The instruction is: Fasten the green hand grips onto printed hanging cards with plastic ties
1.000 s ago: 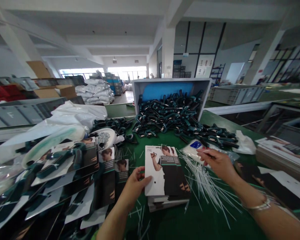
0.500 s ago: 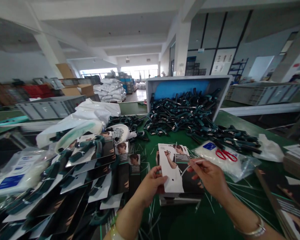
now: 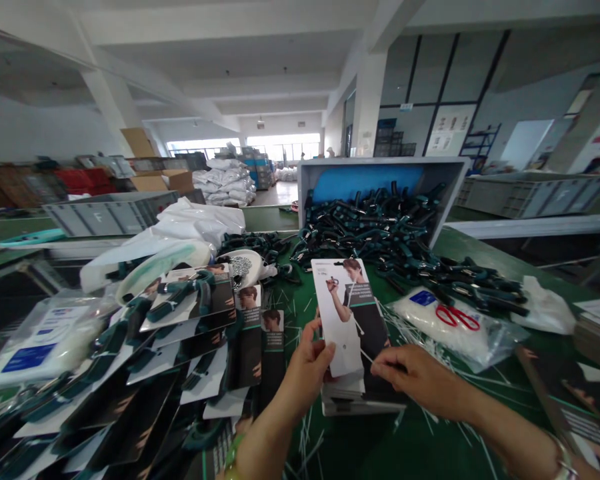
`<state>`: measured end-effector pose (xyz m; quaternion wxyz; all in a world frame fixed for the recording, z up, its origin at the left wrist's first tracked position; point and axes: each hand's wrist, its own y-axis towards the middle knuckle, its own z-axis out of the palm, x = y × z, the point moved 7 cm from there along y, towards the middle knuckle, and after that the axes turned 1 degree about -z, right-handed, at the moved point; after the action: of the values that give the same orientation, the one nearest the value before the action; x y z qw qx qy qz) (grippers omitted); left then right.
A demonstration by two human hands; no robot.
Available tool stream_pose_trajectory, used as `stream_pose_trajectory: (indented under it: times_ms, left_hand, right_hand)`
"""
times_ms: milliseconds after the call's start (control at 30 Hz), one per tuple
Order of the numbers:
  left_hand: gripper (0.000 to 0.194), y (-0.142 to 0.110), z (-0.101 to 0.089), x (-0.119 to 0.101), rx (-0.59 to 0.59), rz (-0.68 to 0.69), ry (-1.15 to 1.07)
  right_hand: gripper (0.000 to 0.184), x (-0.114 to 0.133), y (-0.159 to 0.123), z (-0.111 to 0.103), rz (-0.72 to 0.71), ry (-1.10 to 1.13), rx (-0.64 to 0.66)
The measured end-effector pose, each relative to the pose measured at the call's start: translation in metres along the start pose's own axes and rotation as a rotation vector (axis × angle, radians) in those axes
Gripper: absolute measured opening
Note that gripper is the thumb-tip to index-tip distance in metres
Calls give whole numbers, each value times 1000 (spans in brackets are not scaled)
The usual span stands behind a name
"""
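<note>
- I see the left hand (image 3: 307, 381) pinching a printed card (image 3: 337, 313) upright over the card stack (image 3: 360, 403).
- Right hand (image 3: 420, 380), fingertips closed on a white plastic tie (image 3: 364, 345) near the card's hole.
- Risk: a loose pinch could let the tie slip.

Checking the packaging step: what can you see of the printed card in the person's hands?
The printed card is a tall card, white on the left, dark on the right, showing a person with a raised arm, face blurred. A small round hole sits low on the white side. It tilts up off a stack of similar cards, the left hand gripping its left edge. A thin white plastic tie crosses it toward the right hand.
</note>
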<state>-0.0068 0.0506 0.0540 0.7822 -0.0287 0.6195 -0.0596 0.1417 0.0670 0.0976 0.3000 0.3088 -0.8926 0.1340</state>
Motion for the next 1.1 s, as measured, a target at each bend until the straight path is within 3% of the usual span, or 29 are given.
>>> stream_pose_trajectory:
  times_ms: [200, 500, 700, 800, 900, 1000, 1100]
  left_hand:
    - [43, -6, 3, -4, -2, 98, 84]
    - [41, -14, 6, -15, -40, 153, 142]
    - [44, -14, 10, -14, -21, 151, 146]
    - [50, -12, 12, -11, 33, 130, 52]
    - [52, -11, 8, -7, 29, 86, 3]
    - [52, -11, 6, -6, 4, 74, 16]
    - [52, -13, 11, -10, 20, 116, 49]
  right_hand:
    - [24, 4, 6, 2, 0, -156, 143]
    - [22, 11, 16, -17, 30, -205, 105]
    - [21, 20, 20, -12, -4, -261, 119]
    - [21, 28, 22, -11, -38, -242, 132]
    - [18, 33, 22, -9, -65, -197, 224]
    - [18, 31, 23, -8, -24, -118, 332]
    - [21, 24, 28, -7, 31, -46, 355]
